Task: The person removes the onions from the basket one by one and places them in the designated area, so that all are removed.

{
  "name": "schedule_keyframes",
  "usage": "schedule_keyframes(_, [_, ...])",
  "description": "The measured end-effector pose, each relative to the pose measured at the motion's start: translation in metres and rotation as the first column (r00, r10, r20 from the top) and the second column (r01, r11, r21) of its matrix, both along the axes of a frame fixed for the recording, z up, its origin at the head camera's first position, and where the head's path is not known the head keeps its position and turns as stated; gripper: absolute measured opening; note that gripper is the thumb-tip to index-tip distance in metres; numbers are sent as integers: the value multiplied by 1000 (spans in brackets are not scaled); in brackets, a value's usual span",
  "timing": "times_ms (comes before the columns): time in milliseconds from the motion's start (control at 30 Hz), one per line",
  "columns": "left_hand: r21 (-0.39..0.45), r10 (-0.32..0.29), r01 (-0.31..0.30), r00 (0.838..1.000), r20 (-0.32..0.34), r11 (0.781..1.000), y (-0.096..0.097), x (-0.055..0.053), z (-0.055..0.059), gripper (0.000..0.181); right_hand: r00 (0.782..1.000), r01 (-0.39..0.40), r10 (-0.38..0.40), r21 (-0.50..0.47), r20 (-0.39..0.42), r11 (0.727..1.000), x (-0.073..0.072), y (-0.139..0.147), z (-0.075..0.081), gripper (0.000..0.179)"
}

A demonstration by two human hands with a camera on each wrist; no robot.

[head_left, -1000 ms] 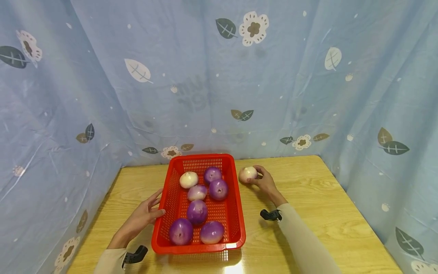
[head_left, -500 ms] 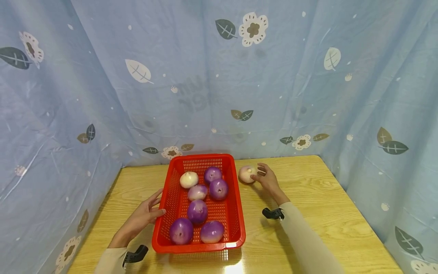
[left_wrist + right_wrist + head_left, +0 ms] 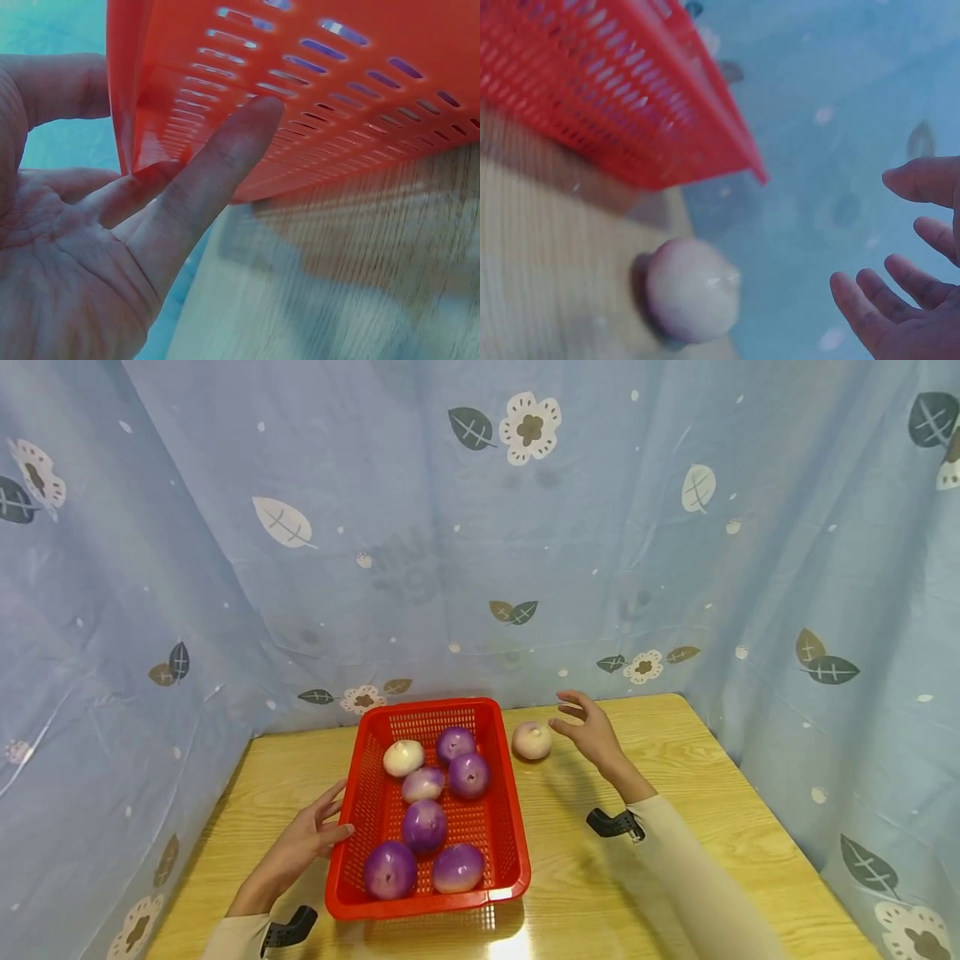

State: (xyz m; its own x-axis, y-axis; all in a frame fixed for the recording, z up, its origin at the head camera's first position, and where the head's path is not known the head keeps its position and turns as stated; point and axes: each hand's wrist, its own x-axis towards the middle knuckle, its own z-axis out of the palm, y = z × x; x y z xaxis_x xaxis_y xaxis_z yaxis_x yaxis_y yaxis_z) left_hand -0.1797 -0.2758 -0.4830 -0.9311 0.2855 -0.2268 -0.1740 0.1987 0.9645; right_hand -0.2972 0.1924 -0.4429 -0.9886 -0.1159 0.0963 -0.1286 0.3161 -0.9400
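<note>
In the head view, my left hand (image 3: pixel 303 839) is at the left side of a red perforated basket (image 3: pixel 515 827). Its thumb lies over the rim, while in the left wrist view fingers (image 3: pixel 225 157) touch the outer wall below the rim. Several purple onions (image 3: pixel 424 827) and a white one (image 3: pixel 403 758) lie in the basket. A pale, pinkish onion (image 3: pixel 532 740) rests on the table just right of the basket. Beside it, apart from it and holding nothing, my right hand (image 3: pixel 596 735) has its fingers spread; the right wrist view shows the gap to this onion (image 3: pixel 694 291).
The wooden table (image 3: pixel 645 877) extends to both sides of the basket. Blue patterned curtains (image 3: pixel 420 610) hang along the back and both sides. A black camera mount (image 3: pixel 615 823) sits on the right wrist, and a similar mount (image 3: pixel 290 930) is on the left.
My right hand has let go of the pale onion, leaving it on the table, and moved up and right with fingers opening. The left hand stays at the basket; the head view has shifted slightly.
</note>
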Motion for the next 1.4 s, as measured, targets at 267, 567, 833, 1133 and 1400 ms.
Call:
schedule_keyframes(267, [14,-21,21,1000,-19,1000,-3,1,1,84,995,-72,70,-24,-69,997,24,-13,37,53])
schedule_keyframes(567, [8,-21,21,999,-26,1000,-4,-1,0,85,965,-211,197,-64,-174,975,48,-30,66,52])
schedule_keyframes(833, [22,-19,19,1000,-18,1000,-2,-1,-2,86,922,-346,329,-54,-206,937,62,-48,81,54])
schedule_keyframes(1133, [20,-5,5,1000,-12,1000,0,-1,-1,87,871,-460,460,46,-170,887,71,-67,86,51])
schedule_keyframes(1400, [27,-2,2,1000,-10,1000,1,1,-2,86,830,-539,543,62,-131,840,75,-86,81,51])
